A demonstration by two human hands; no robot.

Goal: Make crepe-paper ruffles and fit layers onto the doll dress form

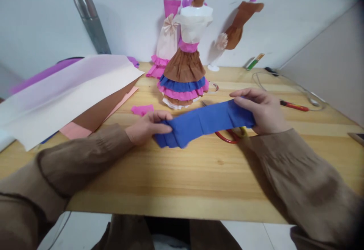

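Note:
A creased strip of blue crepe paper (201, 121) is stretched between my two hands above the table. My left hand (148, 127) pinches its left end with the thumb on top. Around the right end, my right hand (263, 110) is closed, thumb along the upper edge. Beneath the strip lie scissors (227, 140) with red handles, partly covered by the paper. Just behind it stands a small dress form in a layered paper dress (184, 66) of white, pink, brown and blue. A pink paper scrap (142, 110) rests beyond my left hand.
Large paper sheets (71, 91) are piled at the left. Two more dressed forms, one in pink (166, 34) and one in brown (239, 26), stand by the wall. A grey bottle (92, 24), a glue stick (255, 62) and a red corded tool (294, 106) are on the wooden table (182, 189).

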